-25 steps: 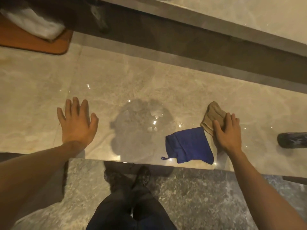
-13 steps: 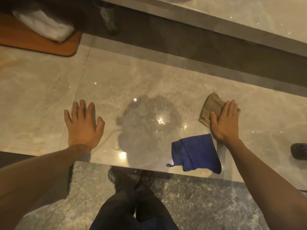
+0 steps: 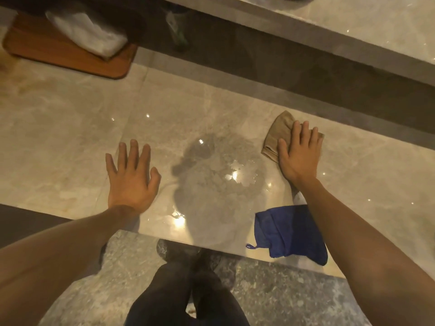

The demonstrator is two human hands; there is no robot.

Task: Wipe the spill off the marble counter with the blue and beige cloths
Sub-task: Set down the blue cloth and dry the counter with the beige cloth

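A shiny puddle (image 3: 219, 177) lies in the middle of the marble counter (image 3: 58, 142). Flat on the counter to the left of the puddle rests my left hand (image 3: 131, 177), fingers spread and holding nothing. My right hand (image 3: 300, 152) presses palm-down on a folded beige cloth (image 3: 279, 134) just right of the puddle; part of the cloth is hidden under the hand. The blue cloth (image 3: 289, 234) lies crumpled at the counter's front edge, partly under my right forearm, with a small loop at its left corner.
A wooden board (image 3: 70, 55) with a white bundle (image 3: 87, 31) on it sits at the back left. A dark recessed channel (image 3: 282, 74) and a raised marble ledge (image 3: 353, 27) run behind. My legs and the speckled floor (image 3: 94, 290) show below the edge.
My right hand has slid further onto the beige cloth, away from the blue cloth. The dark object at the right edge has left the view. My left hand stays flat.
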